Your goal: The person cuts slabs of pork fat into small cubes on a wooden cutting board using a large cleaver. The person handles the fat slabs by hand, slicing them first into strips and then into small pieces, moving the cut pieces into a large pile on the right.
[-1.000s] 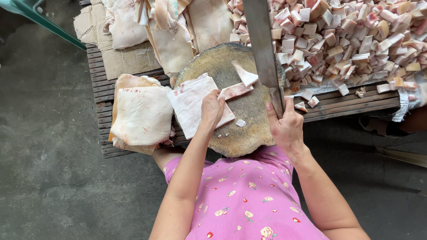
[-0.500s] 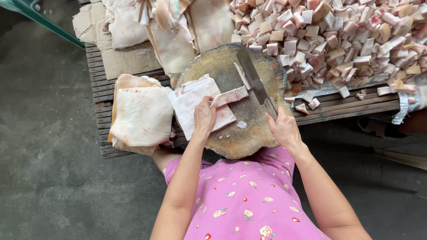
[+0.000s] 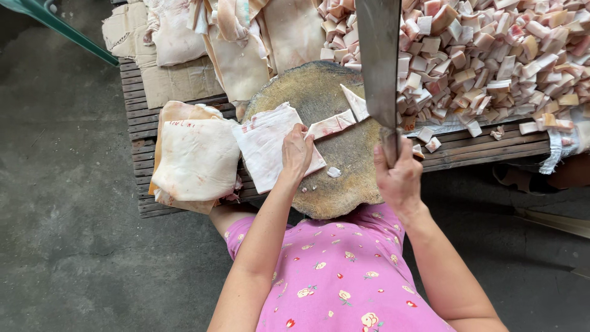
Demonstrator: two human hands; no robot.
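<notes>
chopping step, blade raised. the right hand (image 3: 401,177), right of centre in the frame, is wrapped tight around the handle of a broad cleaver (image 3: 379,58) whose blade stands lifted toward the top edge. the left hand (image 3: 297,151), fingers together and pressed flat, pins a pale slab of pork skin and fat (image 3: 265,146) on the round wooden chopping block (image 3: 344,178) at mid-frame. a strip (image 3: 332,125) already parted lies just beside the slab's right edge. judged from this pose, the next stroke calls for the blade to fall parallel to that edge, clear of the pinning fingertips. the slab looks whitish, faintly pink-streaked, limp and smooth. a second folded slab (image 3: 195,157) waits at left on the slatted tabletop (image 3: 479,150); cut cubes (image 3: 491,55) heap at upper right.
</notes>
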